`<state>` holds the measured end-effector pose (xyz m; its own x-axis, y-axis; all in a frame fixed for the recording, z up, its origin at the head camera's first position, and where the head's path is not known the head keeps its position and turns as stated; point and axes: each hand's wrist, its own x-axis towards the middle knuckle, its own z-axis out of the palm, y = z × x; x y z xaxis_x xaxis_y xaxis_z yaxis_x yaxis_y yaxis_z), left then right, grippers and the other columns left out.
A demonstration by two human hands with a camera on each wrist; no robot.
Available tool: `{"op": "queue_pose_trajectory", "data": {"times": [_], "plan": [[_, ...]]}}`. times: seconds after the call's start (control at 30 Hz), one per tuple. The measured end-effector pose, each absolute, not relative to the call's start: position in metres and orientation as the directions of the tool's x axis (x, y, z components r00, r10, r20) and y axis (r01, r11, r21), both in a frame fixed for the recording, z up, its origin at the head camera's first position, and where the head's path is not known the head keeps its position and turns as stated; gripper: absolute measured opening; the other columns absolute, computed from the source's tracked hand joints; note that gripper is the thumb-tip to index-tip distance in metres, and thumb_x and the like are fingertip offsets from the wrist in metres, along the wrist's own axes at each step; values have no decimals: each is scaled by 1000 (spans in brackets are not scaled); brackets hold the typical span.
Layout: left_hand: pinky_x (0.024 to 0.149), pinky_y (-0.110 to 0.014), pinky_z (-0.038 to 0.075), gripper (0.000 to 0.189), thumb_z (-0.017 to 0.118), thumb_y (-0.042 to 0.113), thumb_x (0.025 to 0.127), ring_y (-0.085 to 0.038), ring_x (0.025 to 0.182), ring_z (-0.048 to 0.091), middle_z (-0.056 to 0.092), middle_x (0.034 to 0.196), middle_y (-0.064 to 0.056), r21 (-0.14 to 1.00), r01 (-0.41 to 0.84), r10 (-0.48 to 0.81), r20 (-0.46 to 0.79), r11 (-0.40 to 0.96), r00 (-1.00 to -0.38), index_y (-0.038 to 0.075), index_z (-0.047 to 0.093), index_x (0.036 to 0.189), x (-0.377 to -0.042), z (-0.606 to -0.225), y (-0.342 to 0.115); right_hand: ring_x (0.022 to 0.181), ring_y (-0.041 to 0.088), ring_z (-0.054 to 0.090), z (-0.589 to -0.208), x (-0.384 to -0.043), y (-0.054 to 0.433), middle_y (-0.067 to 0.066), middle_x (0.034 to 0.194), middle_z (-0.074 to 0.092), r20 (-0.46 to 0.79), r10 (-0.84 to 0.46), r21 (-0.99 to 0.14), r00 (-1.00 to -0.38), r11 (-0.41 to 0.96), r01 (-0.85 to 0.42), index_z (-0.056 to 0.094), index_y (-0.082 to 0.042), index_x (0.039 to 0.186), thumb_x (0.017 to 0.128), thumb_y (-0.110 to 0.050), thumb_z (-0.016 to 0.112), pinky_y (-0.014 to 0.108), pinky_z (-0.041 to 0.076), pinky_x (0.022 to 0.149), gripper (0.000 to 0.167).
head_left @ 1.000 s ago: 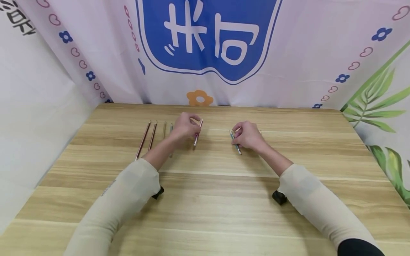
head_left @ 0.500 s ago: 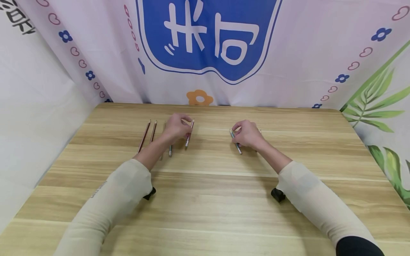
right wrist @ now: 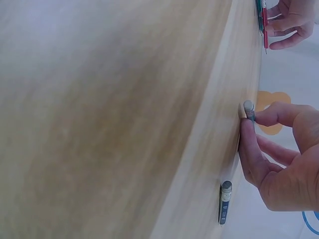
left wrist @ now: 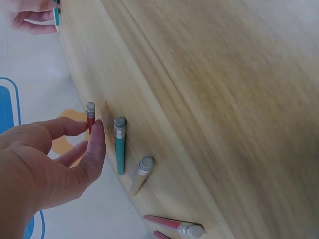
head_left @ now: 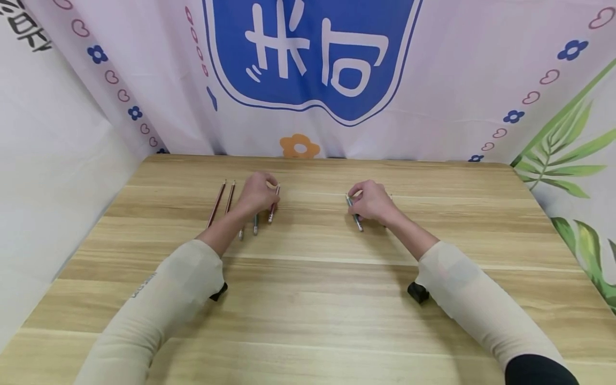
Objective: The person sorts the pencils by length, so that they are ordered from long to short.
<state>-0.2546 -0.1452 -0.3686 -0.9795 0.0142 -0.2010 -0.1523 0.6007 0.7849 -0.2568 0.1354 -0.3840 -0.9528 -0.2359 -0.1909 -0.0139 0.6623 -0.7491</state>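
My left hand (head_left: 256,193) pinches a red pencil (head_left: 275,204) between thumb and fingertips, its eraser end towards me. Just left of it lies a teal pencil (head_left: 256,224), then a tan pencil (left wrist: 142,174), partly behind the hand in the head view. Two dark red pencils (head_left: 217,203) lie farther left, partly covered by the forearm. On the right side, my right hand (head_left: 371,202) pinches a light blue-green pencil (head_left: 354,213). A dark blue pencil (right wrist: 225,201) lies beside that hand, mostly hidden by it in the head view.
The wooden table (head_left: 308,310) reaches back to a printed curtain (head_left: 447,96). A white wall or cloth (head_left: 58,160) borders the left side. Black devices (head_left: 418,293) sit under both sleeve cuffs.
My left hand has moved left with the red pencil, from near the table's middle to beside the teal pencil. The right hand stays in place with its pencil.
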Motion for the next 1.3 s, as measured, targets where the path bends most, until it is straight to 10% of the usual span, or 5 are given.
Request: {"op": "queue_pose_trajectory", "data": {"times": [0.67, 0.93, 1.3], "plan": [[49, -20, 56, 15, 57, -14, 88, -12, 52, 60, 66, 93, -23, 683, -77, 66, -181, 726, -981, -12, 64, 101, -258, -374, -153, 68, 15, 67, -383, -255, 134, 18, 101, 69, -208, -229, -750, -951, 661, 5, 67, 5, 125, 86, 4, 77, 24, 63, 60, 40], [53, -24, 62, 23, 63, -16, 88, -13, 51, 62, 64, 72, -17, 701, -83, 99, -214, 708, -972, -13, 64, 111, -261, -374, -154, 67, 14, 67, -383, -256, 135, 19, 101, 70, -204, -238, -756, -949, 654, -1, 66, 6, 125, 85, 4, 76, 24, 63, 60, 41], [65, -27, 65, 35, 68, -16, 89, -17, 65, 68, 68, 100, -27, 748, -141, 93, -261, 649, -961, -15, 63, 123, -258, -369, -157, 69, 15, 68, -382, -256, 134, 19, 103, 69, -206, -238, -756, -949, 655, 0, 66, 6, 125, 86, 4, 76, 25, 64, 61, 41]]}}
